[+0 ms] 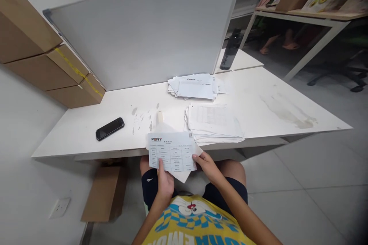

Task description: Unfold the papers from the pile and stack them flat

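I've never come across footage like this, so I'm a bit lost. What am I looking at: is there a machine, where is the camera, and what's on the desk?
There is no machine here: a person works with two bare hands. The one picture comes from a camera worn on the head, looking forward and down.

The left hand and right hand hold a printed sheet headed PONY, with more paper showing beneath it.

On the white desk lie a dark phone on the left, a back pile of papers, and a front pile nearer the person. Behind stands a large pale board, with stacked cardboard boxes at far left.
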The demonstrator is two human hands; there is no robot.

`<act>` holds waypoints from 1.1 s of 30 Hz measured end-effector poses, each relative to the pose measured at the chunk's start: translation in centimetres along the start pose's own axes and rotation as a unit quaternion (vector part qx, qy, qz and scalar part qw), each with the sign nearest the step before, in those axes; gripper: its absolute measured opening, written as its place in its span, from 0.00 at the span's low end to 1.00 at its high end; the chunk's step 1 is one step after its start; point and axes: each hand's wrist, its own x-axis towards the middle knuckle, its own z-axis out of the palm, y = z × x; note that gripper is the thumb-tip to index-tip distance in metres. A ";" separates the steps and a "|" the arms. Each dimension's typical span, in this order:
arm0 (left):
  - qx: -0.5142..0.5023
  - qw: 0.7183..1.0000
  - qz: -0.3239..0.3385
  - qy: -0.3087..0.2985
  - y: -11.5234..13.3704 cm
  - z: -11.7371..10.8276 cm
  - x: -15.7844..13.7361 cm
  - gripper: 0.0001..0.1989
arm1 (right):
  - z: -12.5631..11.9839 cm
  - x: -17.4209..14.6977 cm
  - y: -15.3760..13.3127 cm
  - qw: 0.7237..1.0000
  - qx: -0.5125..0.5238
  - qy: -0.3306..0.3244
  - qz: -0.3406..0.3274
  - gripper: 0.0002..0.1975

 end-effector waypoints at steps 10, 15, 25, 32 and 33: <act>0.038 0.999 0.031 0.025 1.8 -4.4 1.7 0.25 | 1.2 -1.3 3.2 0.994 -0.096 -0.040 -0.024 0.19; 0.067 0.995 0.074 0.008 1.4 -5.4 1.9 0.21 | 0.5 -1.0 6.3 0.987 -0.144 -0.047 -0.048 0.19; 0.297 0.903 0.311 -0.016 8.2 -2.6 6.1 0.21 | 0.3 1.3 -4.3 0.937 -0.265 0.024 -0.224 0.13; 0.426 0.823 0.374 -0.036 8.1 -1.5 8.4 0.17 | 2.4 3.2 -1.2 0.949 -0.194 0.061 -0.243 0.12; 0.425 0.822 0.377 -0.030 7.9 -1.4 8.5 0.16 | 2.5 3.2 -0.9 0.949 -0.182 0.067 -0.247 0.13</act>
